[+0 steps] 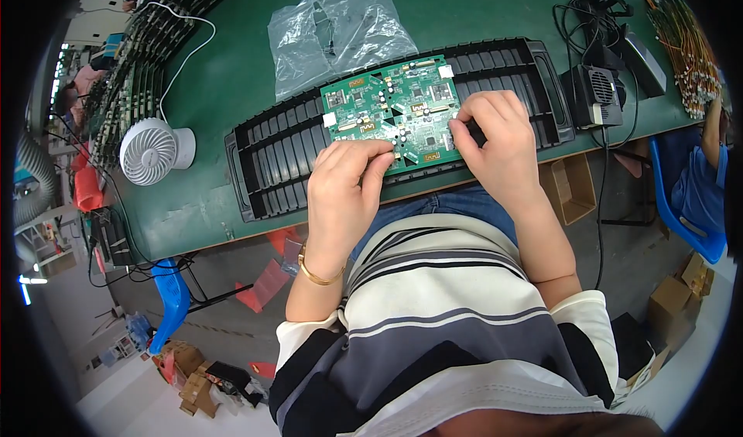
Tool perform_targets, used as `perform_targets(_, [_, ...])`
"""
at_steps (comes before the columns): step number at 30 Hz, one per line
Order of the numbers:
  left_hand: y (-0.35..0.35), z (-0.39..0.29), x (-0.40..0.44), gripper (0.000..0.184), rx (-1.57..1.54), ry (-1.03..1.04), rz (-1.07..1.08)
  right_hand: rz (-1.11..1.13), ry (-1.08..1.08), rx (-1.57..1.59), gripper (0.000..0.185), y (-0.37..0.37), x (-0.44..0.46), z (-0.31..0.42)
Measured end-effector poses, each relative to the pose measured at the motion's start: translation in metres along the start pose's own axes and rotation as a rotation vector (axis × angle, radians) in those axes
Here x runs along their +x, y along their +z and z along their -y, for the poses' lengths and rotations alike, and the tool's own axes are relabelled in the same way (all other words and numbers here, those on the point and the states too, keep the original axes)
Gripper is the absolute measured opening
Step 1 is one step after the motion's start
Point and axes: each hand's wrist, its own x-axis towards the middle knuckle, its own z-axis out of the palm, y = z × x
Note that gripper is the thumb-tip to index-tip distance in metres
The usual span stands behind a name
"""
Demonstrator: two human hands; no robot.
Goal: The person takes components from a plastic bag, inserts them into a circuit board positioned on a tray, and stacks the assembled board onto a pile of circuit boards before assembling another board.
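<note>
A green circuit board panel [395,119], set with chips, white connectors and small components, lies across the black slotted tray [282,139]. My left hand [344,178] is closed at the panel's front left part, its thumb and index finger pinched together over the board near the front edge. At the right edge, my right hand [495,139] has thumb and index finger closed on the panel's side, the other fingers curled. Whether a small part sits between the left fingertips is hidden.
Behind the tray lies a clear plastic bag [340,38]. A white fan [151,152] stands left, near stacked circuit boards [139,73]. To the right are a black power unit [596,96] with cables and a bundle of wires [685,50]. A cardboard box [571,189] stands below the table edge.
</note>
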Motion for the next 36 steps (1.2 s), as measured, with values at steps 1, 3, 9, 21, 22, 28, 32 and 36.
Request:
perform_targets(1, [0.001,0.001,0.0,0.013,0.027,0.03,0.003,-0.001,-0.001,-0.002,0.017,0.0,0.0,0.0])
perform_targets(3, [0.003,0.003,-0.001,0.015,0.08,0.089,0.008,-0.002,-0.004,-0.005,0.017,0.0,0.0,0.0])
perform_targets(9, [0.007,0.002,-0.004,0.019,0.167,0.151,-0.032,-0.002,-0.012,0.0,0.017,-0.001,0.0,0.0])
perform_targets(21, [0.002,0.0,-0.015,0.03,0.278,0.235,0.042,0.011,-0.016,0.018,0.016,-0.001,0.001,-0.001])
perform_targets(22, [0.002,0.001,-0.015,0.03,0.27,0.233,0.046,0.016,-0.014,0.023,0.015,-0.002,0.002,-0.001])
perform_targets(28, [-0.016,0.021,-0.011,0.034,0.251,0.08,-0.191,0.062,0.06,0.042,0.015,-0.011,0.005,0.0])
perform_targets(32, [-0.026,0.024,-0.02,0.039,0.243,-0.194,-0.099,0.104,0.086,0.075,0.016,-0.011,0.006,0.002])
perform_targets(36, [-0.023,0.021,-0.022,0.046,0.17,-0.299,-0.027,0.155,0.133,0.101,0.018,-0.01,0.005,0.001])
